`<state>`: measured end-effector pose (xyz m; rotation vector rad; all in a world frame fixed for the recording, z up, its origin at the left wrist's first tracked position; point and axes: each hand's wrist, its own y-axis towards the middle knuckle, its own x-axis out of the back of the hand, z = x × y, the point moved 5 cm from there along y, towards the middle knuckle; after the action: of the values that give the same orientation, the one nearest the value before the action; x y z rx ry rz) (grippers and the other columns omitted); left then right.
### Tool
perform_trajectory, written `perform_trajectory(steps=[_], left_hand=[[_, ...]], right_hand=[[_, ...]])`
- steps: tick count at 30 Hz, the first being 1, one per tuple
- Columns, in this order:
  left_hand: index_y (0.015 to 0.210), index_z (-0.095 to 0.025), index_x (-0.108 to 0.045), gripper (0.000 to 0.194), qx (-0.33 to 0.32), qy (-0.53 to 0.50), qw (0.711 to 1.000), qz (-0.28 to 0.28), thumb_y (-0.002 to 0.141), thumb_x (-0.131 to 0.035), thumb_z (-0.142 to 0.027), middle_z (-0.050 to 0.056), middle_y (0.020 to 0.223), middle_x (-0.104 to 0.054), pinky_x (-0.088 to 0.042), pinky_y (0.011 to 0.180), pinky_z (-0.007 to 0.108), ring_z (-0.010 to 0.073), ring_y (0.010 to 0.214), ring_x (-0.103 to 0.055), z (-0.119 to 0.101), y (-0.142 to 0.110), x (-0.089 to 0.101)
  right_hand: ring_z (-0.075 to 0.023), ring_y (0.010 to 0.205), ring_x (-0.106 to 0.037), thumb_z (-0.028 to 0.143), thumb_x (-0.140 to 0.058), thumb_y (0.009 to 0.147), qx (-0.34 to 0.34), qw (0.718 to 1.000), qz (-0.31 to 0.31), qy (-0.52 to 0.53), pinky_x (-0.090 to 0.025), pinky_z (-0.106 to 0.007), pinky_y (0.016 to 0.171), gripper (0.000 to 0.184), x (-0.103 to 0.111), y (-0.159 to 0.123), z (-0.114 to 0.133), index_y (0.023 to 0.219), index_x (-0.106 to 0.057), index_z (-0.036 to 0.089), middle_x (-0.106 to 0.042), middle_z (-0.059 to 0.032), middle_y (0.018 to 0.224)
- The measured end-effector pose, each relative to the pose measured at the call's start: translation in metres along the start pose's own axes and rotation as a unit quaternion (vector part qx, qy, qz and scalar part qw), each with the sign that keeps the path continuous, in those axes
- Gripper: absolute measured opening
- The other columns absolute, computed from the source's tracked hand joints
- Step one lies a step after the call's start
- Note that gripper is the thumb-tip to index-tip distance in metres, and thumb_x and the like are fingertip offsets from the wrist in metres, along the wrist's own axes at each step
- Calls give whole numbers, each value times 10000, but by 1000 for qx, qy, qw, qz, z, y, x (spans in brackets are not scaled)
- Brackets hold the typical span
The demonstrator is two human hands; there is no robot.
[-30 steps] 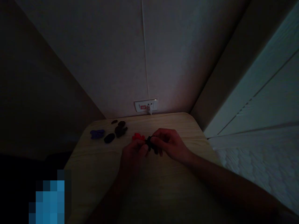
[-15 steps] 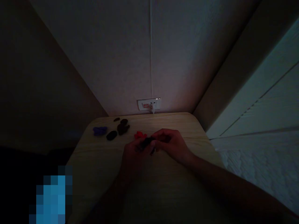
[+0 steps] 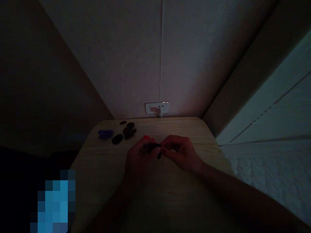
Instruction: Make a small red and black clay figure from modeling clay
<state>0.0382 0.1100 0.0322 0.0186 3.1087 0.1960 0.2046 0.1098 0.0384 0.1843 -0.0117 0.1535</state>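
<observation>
Between my hands, over the middle of the small table, is a small black piece (image 3: 153, 147) with a stub sticking down. Its kind is hard to make out in the dim light. My left hand (image 3: 139, 157) is closed round its left side, thumb on top. The fingertips of my right hand (image 3: 179, 152) pinch its right end. Just behind my left fingers lies a red piece (image 3: 147, 138), mostly hidden by them.
The wooden table (image 3: 179, 197) has rounded back corners against the wall. At its back left lie a purple lump (image 3: 105, 134), a flat black oval (image 3: 117, 139) and several dark brown lumps (image 3: 129, 132). A wall socket (image 3: 157, 108) with a plug sits behind the table.
The black piece has turned and shifted from my right fingers into my left hand. My left hand now covers more of the red piece. The whole view has swung slightly left.
</observation>
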Motion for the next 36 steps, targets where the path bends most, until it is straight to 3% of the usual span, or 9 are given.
perform_trajectory(steps=[4, 10, 15, 20, 27, 36], left_hand=[[824, -186, -746, 115, -1, 37, 999, 30, 763, -764, -283, 54, 847, -772, -589, 783, 327, 208, 826, -726, -1, -1, -1], [809, -197, -712, 72, -31, 98, 994, 23, 793, -694, -265, 54, 872, -758, -554, 833, 351, 236, 935, -714, -2, -1, 1], [825, -190, -679, 103, -36, 115, 992, 47, 856, -628, -273, 27, 783, -698, -512, 657, 290, 169, 714, -650, 0, -4, 0], [814, -193, -649, 117, -41, 133, 988, 73, 894, -596, -261, -1, 715, -638, -466, 595, 261, 139, 634, -590, 1, -8, -3], [834, -201, -626, 116, -89, 162, 979, 90, 930, -570, -236, 0, 756, -628, -457, 628, 255, 139, 675, -584, -4, -13, -11], [784, -189, -612, 203, 33, -28, 996, 80, 882, -624, -367, -22, 603, -588, -427, 516, 238, 125, 537, -547, 3, -12, -21]], right_hand=[[-170, 699, -714, 360, -847, 782, 16, 1000, 12, -19, -563, -272, 634, 187, -1, -2, 2, 832, -800, 186, -768, -58, 789], [-153, 635, -710, 348, -887, 738, -56, 995, 24, 75, -580, -270, 634, 183, -7, -3, -10, 831, -829, 202, -773, -32, 714], [-145, 606, -713, 293, -925, 661, -83, 989, 33, 119, -585, -256, 615, 182, -11, -4, -10, 791, -836, 202, -779, -22, 689], [-135, 541, -688, 241, -918, 616, -117, 987, 13, 109, -560, -231, 559, 156, -10, -5, -11, 719, -821, 177, -759, -16, 617], [-106, 469, -613, 179, -839, 622, -136, 987, -36, 81, -490, -210, 484, 100, -8, -7, -13, 662, -749, 161, -704, 16, 551], [-101, 424, -580, 189, -732, 675, -170, 971, -49, 163, -477, -206, 443, 74, -17, -10, -13, 620, -695, 157, -664, 11, 510]])
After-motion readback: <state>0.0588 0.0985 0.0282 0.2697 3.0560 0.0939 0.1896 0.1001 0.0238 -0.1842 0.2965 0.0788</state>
